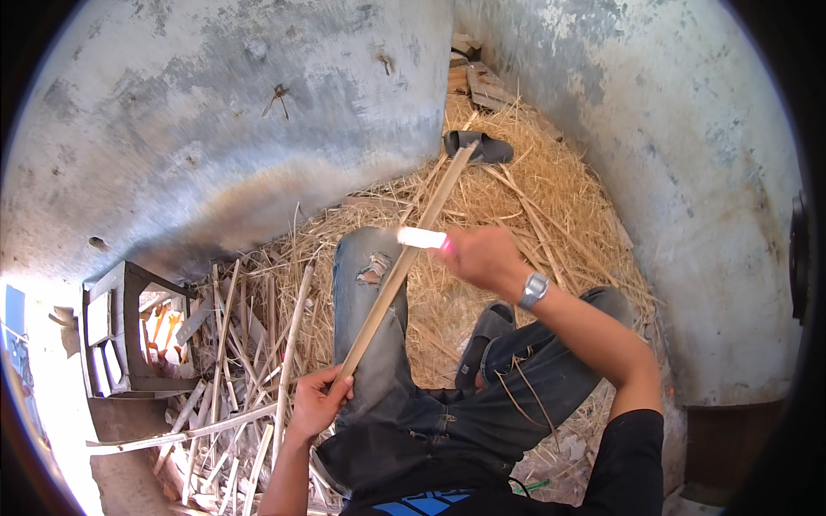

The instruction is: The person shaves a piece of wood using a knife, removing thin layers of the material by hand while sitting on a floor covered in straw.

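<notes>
My left hand (317,402) grips the near end of a long, flat bamboo strip (379,311). The strip slants up and away over my left thigh, and its far end reaches a dark slide sandal (493,150) on the straw. In my right hand (486,258), closed in a fist, is a knife (422,238) with a pink handle. Its bright, glare-washed blade lies across the strip about midway; whether it cuts into the wood I cannot tell. A silver watch (533,291) circles my right wrist.
Straw and thin shavings (568,215) cover the ground ahead. Loose strips (228,335) pile up at the left, beside a dark wooden frame (129,370). Worn grey walls (344,86) close in on both sides. Thin fibres (525,391) lie over my right leg.
</notes>
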A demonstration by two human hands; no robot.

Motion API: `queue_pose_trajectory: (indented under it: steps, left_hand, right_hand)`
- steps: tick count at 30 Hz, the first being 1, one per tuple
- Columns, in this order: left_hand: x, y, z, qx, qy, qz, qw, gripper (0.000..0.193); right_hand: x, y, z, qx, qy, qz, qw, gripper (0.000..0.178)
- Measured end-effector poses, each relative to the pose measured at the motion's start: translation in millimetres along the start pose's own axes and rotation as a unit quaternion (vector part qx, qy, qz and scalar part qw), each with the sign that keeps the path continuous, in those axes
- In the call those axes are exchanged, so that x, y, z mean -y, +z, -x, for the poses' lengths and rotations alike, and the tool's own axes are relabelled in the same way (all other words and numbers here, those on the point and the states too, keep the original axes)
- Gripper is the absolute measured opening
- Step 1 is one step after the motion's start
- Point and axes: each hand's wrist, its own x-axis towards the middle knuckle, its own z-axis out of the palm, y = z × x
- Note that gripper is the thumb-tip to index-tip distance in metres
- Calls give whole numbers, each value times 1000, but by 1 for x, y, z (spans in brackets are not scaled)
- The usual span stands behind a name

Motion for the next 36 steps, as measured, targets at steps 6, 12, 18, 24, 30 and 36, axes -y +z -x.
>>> queue_pose_trajectory:
  steps: [6, 12, 18, 24, 30, 36]
  left_hand:
    - [-16, -5, -4, 49, -72, 94, 992, 32]
    - [-16, 6, -12, 34, -63, 98, 993, 30]
    - [-13, 12, -14, -19, -26, 78, 996, 31]
    - [-26, 8, -19, -20, -26, 97, 995, 32]
    - [-38, 13, -27, -15, -24, 115, 993, 32]
    - [-43, 19, -40, -14, -9, 100, 995, 29]
  right_hand:
    - [93, 7, 44, 174, -83, -118, 974, 59]
    - [89, 45, 43, 112, -84, -118, 983, 58]
    - [69, 62, 26, 18, -143, -53, 988, 58]
    - [39, 63, 2, -79, -155, -19, 985, 57]
    - [41, 40, -6, 24, -133, -56, 989, 54]
    - [55, 13, 22, 82, -63, -172, 980, 51]
